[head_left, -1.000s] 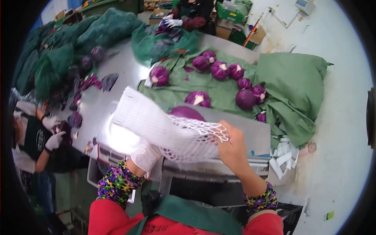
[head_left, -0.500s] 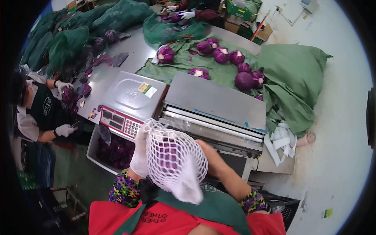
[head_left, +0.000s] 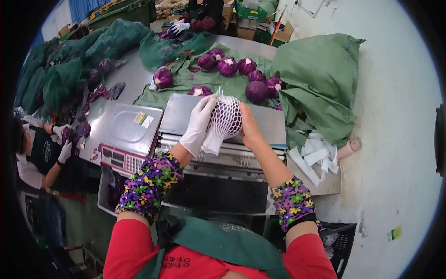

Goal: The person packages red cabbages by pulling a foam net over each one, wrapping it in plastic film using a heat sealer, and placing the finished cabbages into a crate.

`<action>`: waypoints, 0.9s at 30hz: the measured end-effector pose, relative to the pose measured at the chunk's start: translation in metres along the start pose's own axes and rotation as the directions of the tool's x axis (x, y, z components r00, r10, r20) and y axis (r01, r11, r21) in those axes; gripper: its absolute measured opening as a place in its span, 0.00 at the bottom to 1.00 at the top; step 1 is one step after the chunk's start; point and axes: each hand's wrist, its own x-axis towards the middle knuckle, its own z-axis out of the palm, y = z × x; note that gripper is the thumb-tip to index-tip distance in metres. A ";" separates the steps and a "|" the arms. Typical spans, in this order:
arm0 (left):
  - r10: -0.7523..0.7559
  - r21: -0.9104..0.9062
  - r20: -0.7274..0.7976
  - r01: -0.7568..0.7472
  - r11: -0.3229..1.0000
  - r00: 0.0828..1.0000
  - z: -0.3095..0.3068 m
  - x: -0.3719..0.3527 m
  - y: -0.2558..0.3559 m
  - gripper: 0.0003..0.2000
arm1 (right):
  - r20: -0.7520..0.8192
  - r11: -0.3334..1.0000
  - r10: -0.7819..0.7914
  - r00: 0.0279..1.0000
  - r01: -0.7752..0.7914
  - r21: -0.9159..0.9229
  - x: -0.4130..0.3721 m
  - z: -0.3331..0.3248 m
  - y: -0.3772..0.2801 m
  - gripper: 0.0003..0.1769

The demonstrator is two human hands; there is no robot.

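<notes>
A red cabbage in a white foam net sleeve (head_left: 226,117) is held between both hands above the wrapping machine (head_left: 260,123). My left hand (head_left: 199,123), in a white glove, grips its left side near the frayed end of the net. My bare right hand (head_left: 251,124) curves around the right side. The loose tail of the sleeve hangs down toward me. Beyond my hands, several bare red cabbages (head_left: 227,66) sit on a green cloth (head_left: 186,81), and one (head_left: 200,91) lies just behind the machine.
A scale (head_left: 125,135) stands left of the machine. White foam nets (head_left: 315,156) lie at the right beside a full green sack (head_left: 320,79). At the left a co-worker (head_left: 46,149) handles a cabbage. A black crate (head_left: 341,242) stands low at the right.
Both hands have carried the netted cabbage forward, from close to my chest to above the machine. The view has shifted, and the co-worker's hands have come together.
</notes>
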 end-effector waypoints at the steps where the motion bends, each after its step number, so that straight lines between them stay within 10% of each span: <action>1: 0.012 0.006 0.022 -0.012 1.000 1.000 -0.007 0.016 -0.016 0.16 | -0.012 0.992 -0.067 0.998 0.065 -0.104 0.018 -0.008 0.007 0.30; 6: 0.110 0.349 0.118 -0.145 0.926 0.987 -0.020 0.013 -0.016 0.20 | -0.137 0.933 -0.156 0.978 0.100 -0.347 0.016 -0.033 0.016 0.30; 9: 0.296 0.764 0.510 -0.583 0.275 0.808 -0.070 -0.012 0.044 0.25 | 0.088 0.405 -0.405 0.910 0.264 -0.875 -0.034 -0.069 -0.031 0.26; 10: 0.186 0.756 0.628 -0.649 0.081 0.755 -0.096 -0.017 0.059 0.28 | 0.075 0.406 -0.396 0.915 0.248 -0.880 -0.049 -0.086 -0.042 0.26; 12: 0.047 0.690 0.723 -0.716 -0.102 0.690 -0.130 -0.025 0.077 0.32 | 0.658 -0.327 -0.201 0.726 0.583 -0.743 -0.072 -0.114 -0.055 0.27; 15: -0.357 0.419 0.751 -0.819 -0.392 0.555 -0.137 -0.030 0.083 0.32 | 0.767 -0.481 0.059 0.639 0.691 -0.539 -0.077 -0.134 -0.034 0.25; 18: -0.408 0.229 0.846 -0.925 -0.302 0.343 -0.108 -0.022 0.061 0.26 | 0.817 -0.315 0.010 0.577 0.777 -0.545 -0.070 -0.121 -0.009 0.17; 21: -0.176 0.486 0.859 -0.874 -0.019 0.481 -0.106 -0.031 0.029 0.16 | 0.734 -0.091 -0.125 0.667 0.729 -0.678 -0.079 -0.099 -0.001 0.06; 22: -0.011 0.549 0.822 -0.787 0.282 0.570 -0.114 -0.037 0.014 0.12 | 0.420 0.355 0.068 0.905 0.372 -0.858 -0.095 -0.088 -0.026 0.04; 23: -0.536 0.857 0.352 -0.034 0.514 0.768 -0.097 -0.059 0.048 0.09 | 0.129 0.615 0.395 0.909 -0.157 -0.773 -0.109 -0.082 -0.047 0.04; 27: -0.444 0.662 0.312 0.143 0.736 0.840 -0.072 -0.090 0.132 0.08 | 0.320 0.787 0.111 0.941 0.113 -0.606 -0.140 -0.088 -0.112 0.03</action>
